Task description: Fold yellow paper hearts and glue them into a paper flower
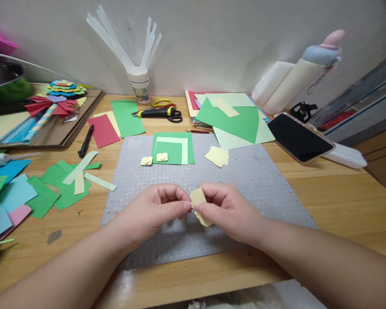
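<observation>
Both hands meet over the grey cutting mat. Between them is a small piece of pale yellow paper, creased and partly hidden by fingers. My left hand pinches its left edge between thumb and finger. My right hand grips it from the right, thumb pressed on the front. Beyond the hands lie two small folded yellow paper hearts, one on the mat and another on stacked green paper squares. A few pale yellow paper pieces rest to their right.
Green paper scraps and strips lie at left, near a black pen. Scissors, a yellow-black cutter and a paper cup stand at the back. A phone and a bottle are at right.
</observation>
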A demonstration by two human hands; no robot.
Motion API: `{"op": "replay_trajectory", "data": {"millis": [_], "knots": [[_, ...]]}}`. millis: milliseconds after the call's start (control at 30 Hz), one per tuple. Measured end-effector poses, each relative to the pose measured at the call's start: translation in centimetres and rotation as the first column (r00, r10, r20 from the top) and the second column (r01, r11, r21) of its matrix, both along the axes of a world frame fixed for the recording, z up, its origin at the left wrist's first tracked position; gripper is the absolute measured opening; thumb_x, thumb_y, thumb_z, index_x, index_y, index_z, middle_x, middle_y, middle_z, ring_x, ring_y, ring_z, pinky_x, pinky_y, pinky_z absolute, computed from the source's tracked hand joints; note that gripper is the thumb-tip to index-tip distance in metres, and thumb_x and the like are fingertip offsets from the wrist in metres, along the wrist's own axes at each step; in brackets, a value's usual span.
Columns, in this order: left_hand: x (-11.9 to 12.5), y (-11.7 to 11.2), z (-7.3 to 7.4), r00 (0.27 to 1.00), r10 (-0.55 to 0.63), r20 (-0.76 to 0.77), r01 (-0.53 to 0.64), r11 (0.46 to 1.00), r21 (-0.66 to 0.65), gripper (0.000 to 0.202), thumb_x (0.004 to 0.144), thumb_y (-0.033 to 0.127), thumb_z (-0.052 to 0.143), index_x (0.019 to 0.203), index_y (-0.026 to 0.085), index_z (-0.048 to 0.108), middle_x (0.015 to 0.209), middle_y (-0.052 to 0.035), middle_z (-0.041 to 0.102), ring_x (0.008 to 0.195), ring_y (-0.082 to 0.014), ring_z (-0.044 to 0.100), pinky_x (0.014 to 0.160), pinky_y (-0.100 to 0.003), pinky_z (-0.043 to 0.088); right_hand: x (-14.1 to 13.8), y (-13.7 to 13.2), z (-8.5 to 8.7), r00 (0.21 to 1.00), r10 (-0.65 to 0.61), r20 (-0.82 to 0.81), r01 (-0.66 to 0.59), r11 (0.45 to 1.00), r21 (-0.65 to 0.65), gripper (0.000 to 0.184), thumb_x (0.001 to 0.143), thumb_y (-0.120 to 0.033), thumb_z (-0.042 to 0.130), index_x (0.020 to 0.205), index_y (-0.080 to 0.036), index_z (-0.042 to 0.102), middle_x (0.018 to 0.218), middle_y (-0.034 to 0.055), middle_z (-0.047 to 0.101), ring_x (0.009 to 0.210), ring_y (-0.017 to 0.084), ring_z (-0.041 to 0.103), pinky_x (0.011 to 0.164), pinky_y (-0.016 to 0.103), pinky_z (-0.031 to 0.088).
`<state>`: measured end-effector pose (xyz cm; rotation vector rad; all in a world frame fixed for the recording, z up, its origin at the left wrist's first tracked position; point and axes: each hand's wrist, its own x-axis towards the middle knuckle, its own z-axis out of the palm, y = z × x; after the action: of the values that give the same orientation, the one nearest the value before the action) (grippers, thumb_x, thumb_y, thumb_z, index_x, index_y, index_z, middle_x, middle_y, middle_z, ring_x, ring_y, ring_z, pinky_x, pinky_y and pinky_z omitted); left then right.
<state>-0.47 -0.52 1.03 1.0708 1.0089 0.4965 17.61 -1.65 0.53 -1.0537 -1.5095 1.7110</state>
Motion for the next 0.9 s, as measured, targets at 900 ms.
{"op": "replay_trajectory", "data": {"millis": [900], "knots": [[0.39, -0.34, 0.26, 1.0, 0.009, -0.026, -0.005, 0.989, 0.146, 0.013, 0.078, 0.028, 0.06, 0.073, 0.017, 0.055, 0.066, 0.0036, 0.052, 0.065, -0.0115, 0.046, 0.061, -0.024, 0.034, 0.02, 0.04, -0.18, 1.0, -0.006, 0.002, 0.006, 1.0, -0.023, 0.02, 0.083, -0.028, 0.056, 0.066, -0.018, 0.052, 0.061, -0.0035, 0.05, 0.056, 0.009, 0.043, 0.054, 0.022, 0.035]]}}
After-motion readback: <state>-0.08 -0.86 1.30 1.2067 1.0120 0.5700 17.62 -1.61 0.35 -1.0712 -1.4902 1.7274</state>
